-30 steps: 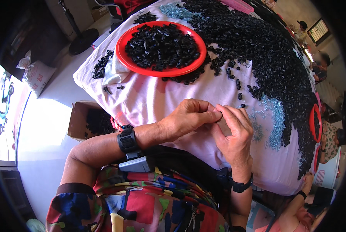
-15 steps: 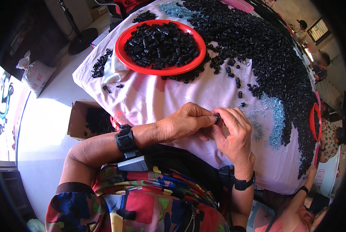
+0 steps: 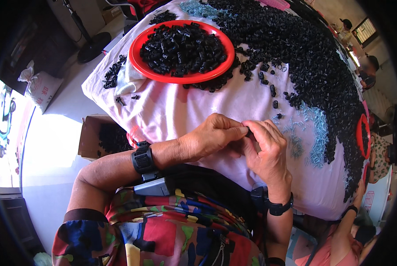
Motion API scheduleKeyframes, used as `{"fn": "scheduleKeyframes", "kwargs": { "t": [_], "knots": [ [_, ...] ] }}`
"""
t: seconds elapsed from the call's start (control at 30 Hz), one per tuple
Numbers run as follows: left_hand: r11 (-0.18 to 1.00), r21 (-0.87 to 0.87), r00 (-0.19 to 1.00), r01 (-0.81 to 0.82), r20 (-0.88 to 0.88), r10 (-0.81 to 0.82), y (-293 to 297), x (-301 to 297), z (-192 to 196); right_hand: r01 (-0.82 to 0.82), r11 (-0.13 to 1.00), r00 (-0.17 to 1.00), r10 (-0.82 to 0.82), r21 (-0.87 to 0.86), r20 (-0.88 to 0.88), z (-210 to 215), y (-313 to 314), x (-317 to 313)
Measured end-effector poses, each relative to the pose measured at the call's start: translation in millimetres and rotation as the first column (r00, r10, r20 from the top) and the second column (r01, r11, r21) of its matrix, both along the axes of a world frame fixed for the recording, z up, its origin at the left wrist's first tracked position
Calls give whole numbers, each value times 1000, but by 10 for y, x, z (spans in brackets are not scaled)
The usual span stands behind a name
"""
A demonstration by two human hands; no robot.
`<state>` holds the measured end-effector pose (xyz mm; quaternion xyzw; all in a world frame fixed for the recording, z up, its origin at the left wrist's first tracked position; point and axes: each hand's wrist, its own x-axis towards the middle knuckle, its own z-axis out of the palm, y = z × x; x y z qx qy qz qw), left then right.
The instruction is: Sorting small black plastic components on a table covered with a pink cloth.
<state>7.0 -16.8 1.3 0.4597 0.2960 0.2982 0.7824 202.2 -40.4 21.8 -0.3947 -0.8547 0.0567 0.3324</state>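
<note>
Over the near part of the pink cloth [image 3: 194, 106], my left hand [image 3: 214, 135] and my right hand [image 3: 267, 148] meet fingertip to fingertip. Pinched between them is a small black plastic part [image 3: 249, 132], mostly covered by the fingers, so its exact shape is hidden. Both hands are closed on it. Beyond them, a red oval tray [image 3: 138, 68] is heaped with short black cylindrical parts [image 3: 180, 48]. A few loose black parts [image 3: 273, 91] lie in a line past my right hand.
A broad pile of black parts [image 3: 313, 66] covers the far and right side. Small clear-blue springs [image 3: 317, 137] lie beside it. A cardboard box [image 3: 88, 137] holding black pieces stands at the left. Other people sit along the right; one bare arm [image 3: 351, 217] reaches in there.
My fingertips have drawn closer together, covering more of the small black part. The view has shifted slightly; the hands stay in nearly the same place.
</note>
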Motion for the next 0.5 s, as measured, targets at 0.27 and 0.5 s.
{"fn": "scheduleKeyframes", "kwargs": {
  "t": [0.27, 0.5],
  "knots": [
    [994, -92, 995, 63, 88, -55, 62, -22, -37, 30, 996, 999, -26, 80, -46, 6, 22, 23],
    [982, -146, 980, 118, 179, -91, 90, -47, 4, 24, 995, 991, -11, 94, -137, -16, 26, 18]
  ]
}}
